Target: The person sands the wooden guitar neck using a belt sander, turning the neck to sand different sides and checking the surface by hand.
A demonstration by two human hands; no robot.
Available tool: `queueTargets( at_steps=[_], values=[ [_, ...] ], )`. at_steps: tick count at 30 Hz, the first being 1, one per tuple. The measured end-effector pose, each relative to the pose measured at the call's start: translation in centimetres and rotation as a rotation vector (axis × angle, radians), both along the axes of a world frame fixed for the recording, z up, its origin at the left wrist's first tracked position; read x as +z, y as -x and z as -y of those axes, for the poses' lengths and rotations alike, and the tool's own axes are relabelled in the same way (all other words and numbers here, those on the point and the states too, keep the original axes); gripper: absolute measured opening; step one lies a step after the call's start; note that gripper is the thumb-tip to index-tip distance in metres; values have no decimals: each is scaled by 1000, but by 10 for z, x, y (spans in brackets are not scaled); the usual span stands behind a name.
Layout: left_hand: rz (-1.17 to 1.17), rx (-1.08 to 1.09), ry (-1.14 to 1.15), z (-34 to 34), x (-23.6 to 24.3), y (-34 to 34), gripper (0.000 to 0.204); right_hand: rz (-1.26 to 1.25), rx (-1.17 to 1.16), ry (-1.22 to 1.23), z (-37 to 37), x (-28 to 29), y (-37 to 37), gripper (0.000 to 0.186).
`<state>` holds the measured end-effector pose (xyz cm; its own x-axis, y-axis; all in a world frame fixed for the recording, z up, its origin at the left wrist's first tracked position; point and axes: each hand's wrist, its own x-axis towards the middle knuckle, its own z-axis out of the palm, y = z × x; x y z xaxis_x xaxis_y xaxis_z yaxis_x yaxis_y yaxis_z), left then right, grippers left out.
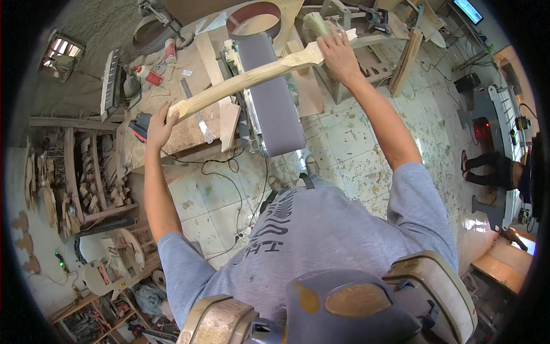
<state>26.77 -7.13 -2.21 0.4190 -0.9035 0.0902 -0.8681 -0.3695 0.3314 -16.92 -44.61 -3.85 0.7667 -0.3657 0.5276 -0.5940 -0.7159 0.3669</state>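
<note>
A long pale wooden piece (229, 84), shaped like an instrument neck with a stepped right end, lies crosswise over the grey belt of a bench sander (272, 114); whether it touches the belt I cannot tell. My left hand (160, 126) is closed round its left end. My right hand (338, 57) holds the other end, fingers over the top. Behind that hand is a pale fibrous bundle (314, 24). A metal ruler (204, 129) and pale boards (229, 131) lie beside the sander, and a red-and-black power tool (137, 131) sits by my left hand.
A cluttered workbench (139, 152) holds bottles (150, 75) and a round wooden shell (253, 14). A wooden frame (398, 71) stands right. Cables (220, 172) trail over the tiled floor (355, 155). Shelves of offcuts (100, 172) are at left. Another person (492, 172) is by a machine at far right.
</note>
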Motion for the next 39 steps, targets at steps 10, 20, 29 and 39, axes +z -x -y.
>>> queueTargets(
  at_steps=[10, 20, 29, 39],
  values=[
    [18, -27, 32, 27, 0, 32, 69, -107, -150, -43, 17, 4, 30, 47],
    [-50, 4, 29, -38, 4, -18, 65, 20, -20, -17, -32, -2, -24, 38],
    [-48, -36, 27, -10, 9, 3, 67, -5, -39, -13, -12, -1, 3, 38],
    [40, -27, 66, 24, -3, 34, 70, -110, -128, -7, 20, 1, 34, 44]
  ],
)
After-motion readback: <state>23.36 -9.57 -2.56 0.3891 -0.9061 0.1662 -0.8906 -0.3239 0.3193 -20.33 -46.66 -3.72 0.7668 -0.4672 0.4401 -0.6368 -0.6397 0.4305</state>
